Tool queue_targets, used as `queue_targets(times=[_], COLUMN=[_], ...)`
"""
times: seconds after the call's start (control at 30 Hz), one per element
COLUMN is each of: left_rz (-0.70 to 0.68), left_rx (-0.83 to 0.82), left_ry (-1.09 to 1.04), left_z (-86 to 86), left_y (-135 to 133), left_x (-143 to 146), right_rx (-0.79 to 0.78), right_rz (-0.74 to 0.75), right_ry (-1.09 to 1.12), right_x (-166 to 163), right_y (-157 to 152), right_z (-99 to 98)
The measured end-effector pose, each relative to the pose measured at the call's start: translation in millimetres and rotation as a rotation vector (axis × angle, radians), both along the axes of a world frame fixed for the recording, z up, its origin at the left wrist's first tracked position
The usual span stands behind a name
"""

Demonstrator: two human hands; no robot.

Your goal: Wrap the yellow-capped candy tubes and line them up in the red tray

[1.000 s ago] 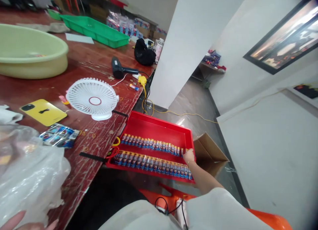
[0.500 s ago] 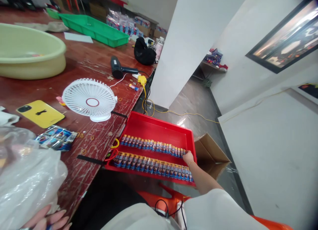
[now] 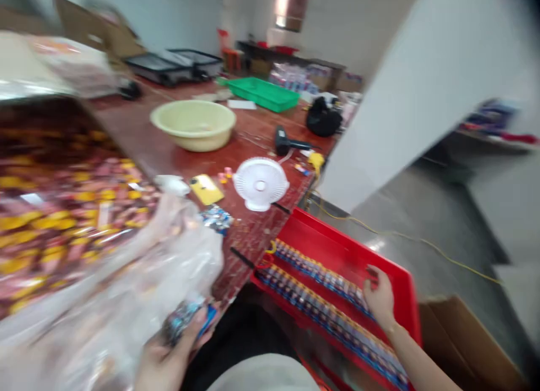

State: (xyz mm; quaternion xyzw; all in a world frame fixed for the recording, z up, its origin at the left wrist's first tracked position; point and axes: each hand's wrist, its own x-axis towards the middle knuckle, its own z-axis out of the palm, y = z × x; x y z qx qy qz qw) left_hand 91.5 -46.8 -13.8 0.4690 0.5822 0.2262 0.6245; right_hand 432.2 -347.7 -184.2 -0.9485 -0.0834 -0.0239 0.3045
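Note:
My left hand (image 3: 179, 346) is closed round a few shiny blue-and-silver packets (image 3: 185, 318), above the table edge and a clear plastic bag (image 3: 169, 267). My right hand (image 3: 379, 295) is over the red tray (image 3: 304, 225), at the right end of the upper row of small packets (image 3: 320, 272). Its thumb and fingers are curved and apart, with no item visible between them. A lower row of packets (image 3: 333, 323), with yellow tops and blue bottoms, runs along the tray's near side. Motion blurs both hands somewhat.
A white fan (image 3: 259, 183), a yellow phone (image 3: 206, 189), foil packets (image 3: 216, 218) and a cream basin (image 3: 192, 121) are on the red table. Many pink-and-yellow pieces (image 3: 76, 211) lie at left. A cardboard box (image 3: 464, 335) stands right of the tray.
The view has swung left, showing the heap of pieces. My left hand has come up into view with packets. My right hand has come off the row's end, its fingers parted.

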Motion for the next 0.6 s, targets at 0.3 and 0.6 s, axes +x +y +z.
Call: queue_targets(times=[0.3,0.6], left_rz=[0.239,0.496], left_rx=[0.011,-0.046], left_ry=[-0.185,-0.279], left_z=[10.6,3.1], left_y=[6.8,12.7], left_x=[-60.9,-112.6], right_rx=[0.505,0.039], right_rz=[1.302,1.264], right_ry=[-0.312,0.063], right_x=[-161.6,-285.9], right_y=[312.1,532.7], right_z=[117.9,158.2])
